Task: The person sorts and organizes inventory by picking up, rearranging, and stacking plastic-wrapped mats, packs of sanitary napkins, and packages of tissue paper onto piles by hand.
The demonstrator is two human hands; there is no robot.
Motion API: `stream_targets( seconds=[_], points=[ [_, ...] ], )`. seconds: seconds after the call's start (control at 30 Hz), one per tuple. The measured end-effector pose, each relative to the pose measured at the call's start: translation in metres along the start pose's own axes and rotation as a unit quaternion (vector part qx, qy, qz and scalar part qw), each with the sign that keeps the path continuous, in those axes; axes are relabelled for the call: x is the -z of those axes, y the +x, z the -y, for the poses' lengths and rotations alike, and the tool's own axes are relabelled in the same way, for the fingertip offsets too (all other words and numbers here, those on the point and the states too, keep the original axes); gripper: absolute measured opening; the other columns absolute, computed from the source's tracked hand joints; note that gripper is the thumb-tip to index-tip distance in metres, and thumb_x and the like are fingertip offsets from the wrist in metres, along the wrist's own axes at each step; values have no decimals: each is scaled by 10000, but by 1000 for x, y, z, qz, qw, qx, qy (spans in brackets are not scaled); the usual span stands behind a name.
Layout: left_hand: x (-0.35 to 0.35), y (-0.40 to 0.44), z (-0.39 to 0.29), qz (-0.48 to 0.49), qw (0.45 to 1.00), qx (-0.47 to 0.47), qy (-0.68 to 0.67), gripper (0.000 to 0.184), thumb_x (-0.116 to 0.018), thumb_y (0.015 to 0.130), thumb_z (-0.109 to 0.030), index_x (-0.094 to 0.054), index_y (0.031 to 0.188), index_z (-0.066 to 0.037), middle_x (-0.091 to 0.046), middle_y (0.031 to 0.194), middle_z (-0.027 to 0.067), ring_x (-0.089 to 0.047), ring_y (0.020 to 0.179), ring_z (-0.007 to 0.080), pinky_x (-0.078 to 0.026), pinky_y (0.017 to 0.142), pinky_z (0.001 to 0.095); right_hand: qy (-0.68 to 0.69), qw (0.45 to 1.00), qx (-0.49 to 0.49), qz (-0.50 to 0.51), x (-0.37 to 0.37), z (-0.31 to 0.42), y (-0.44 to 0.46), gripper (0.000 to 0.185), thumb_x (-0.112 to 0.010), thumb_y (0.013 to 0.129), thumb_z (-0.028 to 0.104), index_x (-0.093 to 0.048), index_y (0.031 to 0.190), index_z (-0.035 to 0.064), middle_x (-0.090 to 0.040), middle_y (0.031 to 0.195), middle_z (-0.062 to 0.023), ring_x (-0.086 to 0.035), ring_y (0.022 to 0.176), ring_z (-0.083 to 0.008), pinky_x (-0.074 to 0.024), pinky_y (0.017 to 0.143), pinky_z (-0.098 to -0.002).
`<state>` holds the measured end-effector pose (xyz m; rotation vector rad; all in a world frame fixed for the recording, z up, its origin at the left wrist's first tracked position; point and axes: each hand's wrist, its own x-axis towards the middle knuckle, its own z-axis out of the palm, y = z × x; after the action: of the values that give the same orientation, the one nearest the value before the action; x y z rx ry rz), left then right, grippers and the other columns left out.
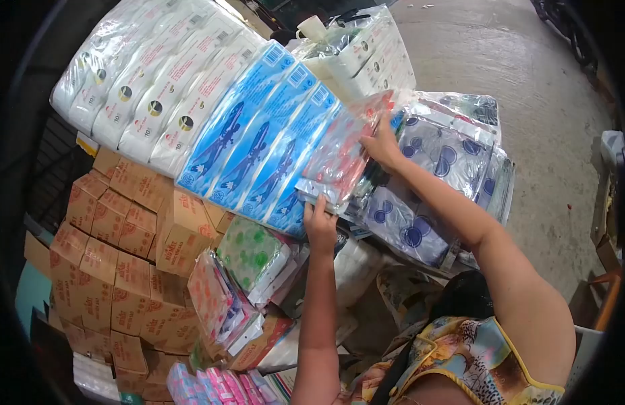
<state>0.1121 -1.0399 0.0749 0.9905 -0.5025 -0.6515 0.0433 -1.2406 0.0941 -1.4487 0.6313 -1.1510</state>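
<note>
A flat clear-plastic packet with a red circle print [339, 148] is held between both my hands, tilted over the blue-wrapped packs [258, 135]. My left hand [320, 224] grips its lower edge, fingers on top. On the far right edge, my right hand [382, 145] is closed around the packet's side. Just right of it lies a stack of similar packets with blue circles [434, 158]. Below left of my left hand sit a green-dotted packet [255, 253] and a red-patterned packet [216, 290].
Large wrapped bundles of white packs [157, 88] stand at the upper left. Brown printed cartons [110, 270] are piled on the left. A white wrapped bundle with a cup [312, 28] on it is at the back. Pink and blue packs [221, 386] lie at the bottom; concrete floor [474, 47] extends right.
</note>
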Motion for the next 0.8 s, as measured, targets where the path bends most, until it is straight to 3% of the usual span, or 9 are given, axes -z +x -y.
stream_targets(
  seconds=[0.13, 0.17, 0.2, 0.27, 0.33, 0.47, 0.53, 0.67, 0.8],
  points=[
    [29, 0, 8, -18, 936, -99, 338, 422, -497, 832, -146, -333, 1153, 75, -464, 1031, 153, -496, 939, 246, -401, 823, 334, -139, 989, -16, 38, -1, -3, 2, 860, -648, 646, 206, -120, 1277, -45, -311, 1113, -406, -391, 1014, -492, -345, 889, -431],
    [28, 4, 13, -97, 906, -168, 377, 497, -534, 804, -134, -306, 1192, 75, -413, 1103, 197, -482, 969, 272, -389, 836, 323, -184, 981, 67, 16, -5, -10, 3, 862, -650, 640, 210, -129, 1274, -53, -269, 1124, -424, -346, 1042, -510, -318, 910, -440],
    [24, 7, 18, -185, 862, -226, 414, 577, -571, 776, -123, -278, 1231, 75, -362, 1175, 240, -467, 999, 298, -376, 849, 311, -232, 961, 150, -7, -6, -20, 5, 863, -652, 635, 215, -138, 1272, -60, -226, 1135, -443, -301, 1071, -527, -290, 930, -450],
    [1, 0, 0, -133, 725, -353, 577, 618, -593, 768, -154, -272, 1249, 63, -266, 1266, 271, -457, 1038, 315, -350, 888, 328, -299, 937, 179, -28, 2, 11, -10, 851, -683, 614, 241, -201, 1286, 40, -204, 1234, -343, -227, 1149, -486, -233, 949, -503],
    [-18, 6, -12, -113, 702, -320, 626, 652, -605, 764, -172, -252, 1275, 28, -239, 1288, 285, -398, 1114, 327, -325, 916, 354, -377, 907, 188, -8, 1, 32, -13, 767, -672, 639, 343, -288, 1279, 169, -213, 1294, -255, -169, 1194, -470, -164, 944, -575],
    [-52, 34, -21, -1, 709, -188, 680, 653, -594, 755, -334, -292, 1300, -138, -199, 1318, 276, -261, 1209, 361, -278, 947, 407, -414, 891, 182, 48, -15, 25, 7, 606, -514, 723, 526, -383, 1238, 234, -255, 1310, -197, -120, 1228, -451, -83, 901, -659],
    [-56, 50, -21, 8, 575, -85, 814, 631, -509, 766, -462, -328, 1287, -155, -201, 1344, 215, -320, 1178, 369, -282, 950, 390, -464, 868, 130, 120, -11, 23, 19, 600, -513, 712, 539, -428, 1211, 216, -263, 1309, -202, -123, 1224, -455, -77, 901, -661],
    [-39, 80, -11, 45, 625, -8, 780, 646, -447, 774, -513, -352, 1271, -111, -282, 1330, 160, -350, 1166, 349, -282, 954, 367, -496, 841, 69, 204, -12, 6, 27, 585, -487, 700, 575, -534, 1123, 173, -321, 1280, -199, -139, 1216, -452, -83, 883, -681],
    [-8, 99, 7, 133, 719, -49, 681, 657, -470, 761, -509, -373, 1251, -82, -331, 1275, 217, -300, 1183, 360, -243, 971, 407, -517, 823, 57, 230, -14, 6, 27, 582, -494, 699, 564, -548, 1106, 151, -344, 1264, -204, -154, 1209, -452, -85, 869, -693]
  ],
)
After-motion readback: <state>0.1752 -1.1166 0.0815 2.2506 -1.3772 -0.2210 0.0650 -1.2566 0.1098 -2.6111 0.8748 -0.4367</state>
